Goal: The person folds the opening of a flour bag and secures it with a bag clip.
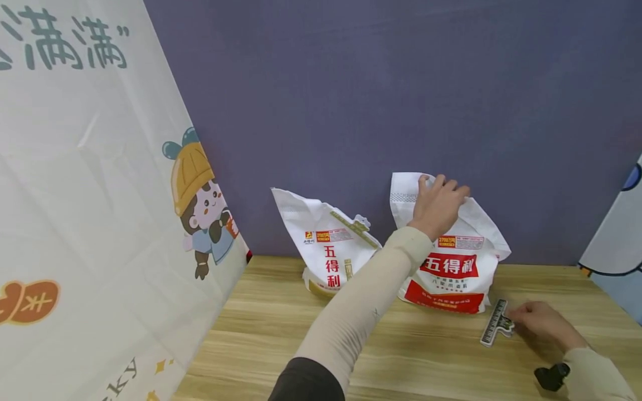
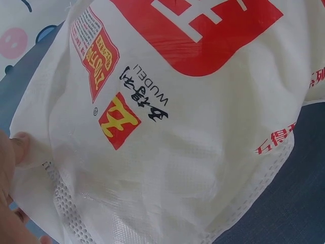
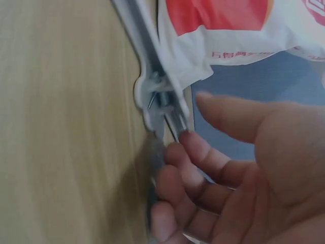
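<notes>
My left hand grips the top edge of a white flour bag with red panels, which stands against the back wall. In the left wrist view, fingers hold the bag's rim at the left, most of the hand being out of frame. A large clip with a piano-key pattern lies on the table to the bag's right. My right hand is at the clip's handle end. Seen from the right wrist, the bent fingertips touch the clip's handles while the thumb stands apart from them.
Left of the gripped bag stands another flour bag, its folded top held by a gold-coloured clip. Behind them rises a dark blue wall, and a white printed sheet covers the left side. The wooden table runs beneath everything.
</notes>
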### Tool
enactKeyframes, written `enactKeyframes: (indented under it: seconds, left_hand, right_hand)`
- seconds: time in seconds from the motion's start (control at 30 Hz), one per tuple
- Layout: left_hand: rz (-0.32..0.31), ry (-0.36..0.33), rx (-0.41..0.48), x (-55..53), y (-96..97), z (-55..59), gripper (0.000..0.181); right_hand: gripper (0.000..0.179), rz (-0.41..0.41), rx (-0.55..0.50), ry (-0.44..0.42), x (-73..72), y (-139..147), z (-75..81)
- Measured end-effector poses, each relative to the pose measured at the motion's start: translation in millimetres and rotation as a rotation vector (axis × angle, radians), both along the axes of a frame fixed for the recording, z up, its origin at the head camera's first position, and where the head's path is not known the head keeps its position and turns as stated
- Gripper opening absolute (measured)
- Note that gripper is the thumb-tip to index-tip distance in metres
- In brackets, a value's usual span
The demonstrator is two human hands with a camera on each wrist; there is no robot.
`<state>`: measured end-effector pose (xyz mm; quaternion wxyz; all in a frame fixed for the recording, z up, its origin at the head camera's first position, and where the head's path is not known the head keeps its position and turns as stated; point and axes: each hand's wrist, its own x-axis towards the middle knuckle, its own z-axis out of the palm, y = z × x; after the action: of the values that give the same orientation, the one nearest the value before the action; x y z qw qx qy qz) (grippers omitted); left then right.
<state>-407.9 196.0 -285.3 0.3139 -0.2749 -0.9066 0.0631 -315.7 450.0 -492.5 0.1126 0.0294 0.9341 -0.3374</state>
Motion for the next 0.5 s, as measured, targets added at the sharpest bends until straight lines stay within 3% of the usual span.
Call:
enactKeyframes:
  seconds: [0.23,0.5]
  left_hand:
    - [0.023,-0.001,0.001,-10.0,5.2,0.4,0.032]
    - [0.021,-0.017,-0.001,-3.6,7.2,1.5,0.033]
  right_hand:
    - [0.04,0.002,0.006,-0.062,-12.0,4.3,-4.1]
    - [0.035,0.0,-0.031,-0.032,-4.0,4.4,-4.3]
